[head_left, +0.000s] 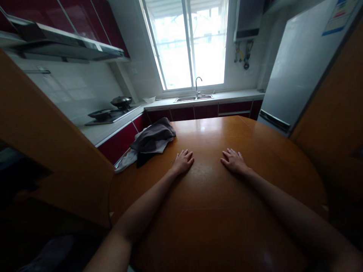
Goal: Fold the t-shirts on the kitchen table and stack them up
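Note:
My left hand (183, 161) lies flat on the brown wooden table (204, 192), fingers spread and holding nothing. To its right, apart from it, my right hand (234, 161) rests palm down on the same tabletop, also with spread fingers and nothing in them. A heap of clothes (154, 136) sits at the table's left edge, beyond my left hand and not touching it. Dark grey cloth is on top, with white and black cloth showing beneath. How many pieces make up the heap I cannot tell.
Past the table, a counter holds a sink (194, 98) with a faucet (197, 86) under the window. A stove (112, 115) at the left carries a wok (121, 101) and a pan (100, 114). On the right stands a refrigerator (297, 64). Wooden panels flank the table.

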